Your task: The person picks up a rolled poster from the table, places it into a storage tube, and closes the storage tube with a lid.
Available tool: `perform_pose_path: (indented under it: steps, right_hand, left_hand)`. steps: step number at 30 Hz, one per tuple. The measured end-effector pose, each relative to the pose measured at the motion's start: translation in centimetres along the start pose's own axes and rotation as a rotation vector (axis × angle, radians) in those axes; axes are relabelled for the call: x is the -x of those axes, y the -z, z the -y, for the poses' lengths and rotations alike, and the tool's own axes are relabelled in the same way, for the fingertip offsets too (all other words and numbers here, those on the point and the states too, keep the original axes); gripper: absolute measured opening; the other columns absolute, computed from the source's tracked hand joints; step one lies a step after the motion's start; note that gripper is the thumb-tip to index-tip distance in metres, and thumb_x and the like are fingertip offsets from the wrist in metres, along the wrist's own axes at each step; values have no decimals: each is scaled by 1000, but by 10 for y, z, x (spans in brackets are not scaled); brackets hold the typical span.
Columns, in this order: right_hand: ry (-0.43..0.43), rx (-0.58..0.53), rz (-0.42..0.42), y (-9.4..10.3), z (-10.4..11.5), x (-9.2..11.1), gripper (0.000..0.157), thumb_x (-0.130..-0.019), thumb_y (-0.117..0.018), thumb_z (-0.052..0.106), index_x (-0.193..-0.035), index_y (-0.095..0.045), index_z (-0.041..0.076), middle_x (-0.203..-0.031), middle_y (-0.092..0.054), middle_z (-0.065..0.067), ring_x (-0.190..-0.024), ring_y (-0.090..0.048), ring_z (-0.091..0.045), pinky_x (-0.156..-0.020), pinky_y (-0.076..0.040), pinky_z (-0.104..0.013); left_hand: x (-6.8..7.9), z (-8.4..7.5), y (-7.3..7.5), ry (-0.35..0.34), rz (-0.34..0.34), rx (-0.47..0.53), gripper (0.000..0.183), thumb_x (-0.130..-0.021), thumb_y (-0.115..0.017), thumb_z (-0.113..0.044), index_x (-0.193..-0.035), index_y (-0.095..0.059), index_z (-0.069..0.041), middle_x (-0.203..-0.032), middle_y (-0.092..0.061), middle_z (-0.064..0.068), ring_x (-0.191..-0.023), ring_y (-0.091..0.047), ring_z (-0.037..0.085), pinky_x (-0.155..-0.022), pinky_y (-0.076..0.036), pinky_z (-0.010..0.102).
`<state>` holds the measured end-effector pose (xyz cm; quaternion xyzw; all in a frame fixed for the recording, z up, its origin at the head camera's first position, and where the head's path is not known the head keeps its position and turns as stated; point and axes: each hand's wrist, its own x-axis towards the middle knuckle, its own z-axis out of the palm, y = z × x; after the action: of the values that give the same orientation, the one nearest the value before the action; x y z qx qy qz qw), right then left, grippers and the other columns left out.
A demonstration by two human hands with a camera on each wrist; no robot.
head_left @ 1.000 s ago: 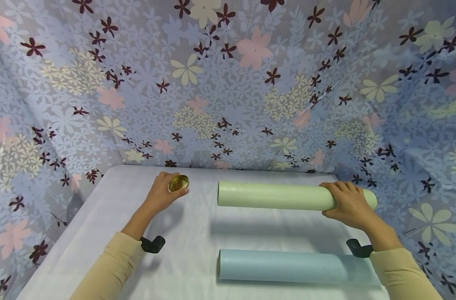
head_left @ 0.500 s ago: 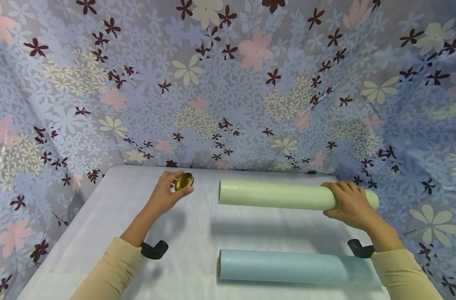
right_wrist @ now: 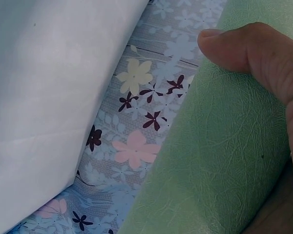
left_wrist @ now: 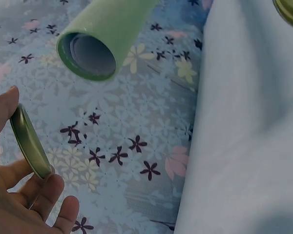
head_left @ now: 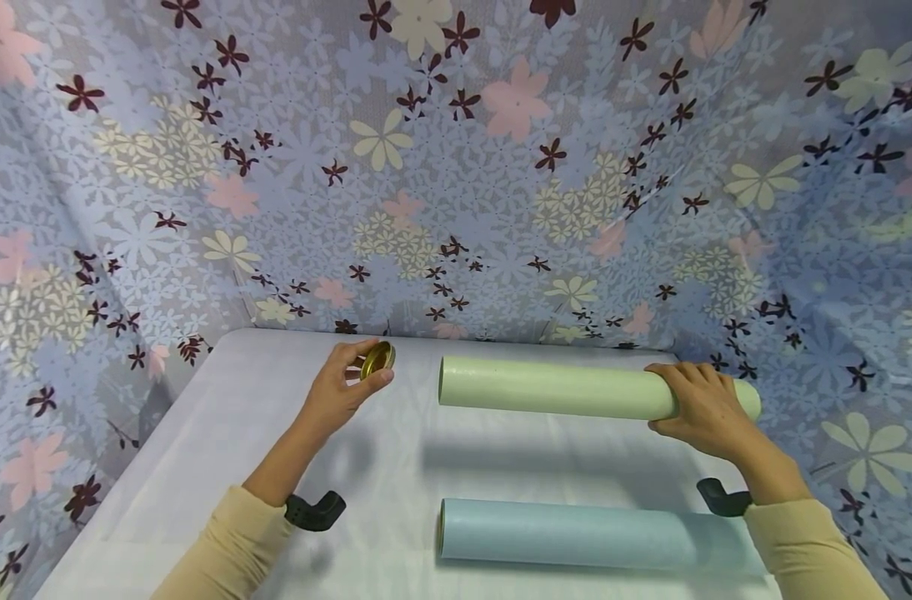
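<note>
My left hand (head_left: 334,393) pinches a round gold metal lid (head_left: 378,360) by its rim, between thumb and fingers. In the left wrist view the lid (left_wrist: 30,141) is seen nearly edge-on. My right hand (head_left: 702,410) grips a pale green tube (head_left: 546,387) near its right end and holds it level above the table. The tube's left end faces the lid, with a gap between them. In the left wrist view this end is open and hollow (left_wrist: 90,56). My right thumb (right_wrist: 229,48) lies along the tube's textured surface in the right wrist view.
A light blue tube (head_left: 576,533) lies on the white-covered table (head_left: 381,517), nearer me than the green one. Part of a gold round piece (left_wrist: 292,10) shows at the left wrist view's top corner. Flowered cloth (head_left: 456,208) hangs behind and at both sides.
My left hand has moved slightly right, towards the green tube, and the lid has turned from facing up to more upright. The green tube has barely moved.
</note>
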<state>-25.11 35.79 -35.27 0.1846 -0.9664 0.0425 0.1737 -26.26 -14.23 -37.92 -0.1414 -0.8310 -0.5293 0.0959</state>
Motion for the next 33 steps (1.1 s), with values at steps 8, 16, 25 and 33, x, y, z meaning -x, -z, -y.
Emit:
perform_pose_path:
  steps: [8, 16, 25, 33]
  right_hand:
    - [3, 0, -10, 1, 1, 1, 80, -60, -86, 25, -130, -48, 15, -119, -54, -21, -100, -44, -41, -82, -27, -60]
    - [9, -5, -18, 3, 1, 1, 80, -60, -86, 24, -130, -47, 14, -118, -53, -21, -101, -43, -41, -82, -28, -60]
    - [3, -10, -7, 4, 1, 2, 80, -61, -86, 24, -130, -46, 16, -119, -53, -22, -104, -42, -42, -83, -27, -60]
    - [4, -6, -12, 5, 2, 3, 81, -61, -86, 23, -131, -46, 15, -119, -53, -22, -103, -42, -42, -83, -27, -61]
  left_hand:
    - [6, -8, -4, 38, 20, 134, 55, -90, -64, -30, -140, -44, -18, -129, -48, 10, -118, -47, 26, -102, -38, 45]
    - [9, -11, -9, 82, 34, 190, 53, -92, -61, -30, -141, -44, -20, -128, -49, 8, -116, -48, 26, -94, -44, 35]
    - [13, -11, -15, 88, 24, 270, 52, -92, -62, -25, -140, -45, -19, -130, -50, 8, -114, -46, 21, -91, -45, 30]
    - [15, -10, -21, 116, 39, 354, 54, -91, -62, -23, -142, -42, -18, -134, -48, 7, -115, -44, 18, -87, -45, 22]
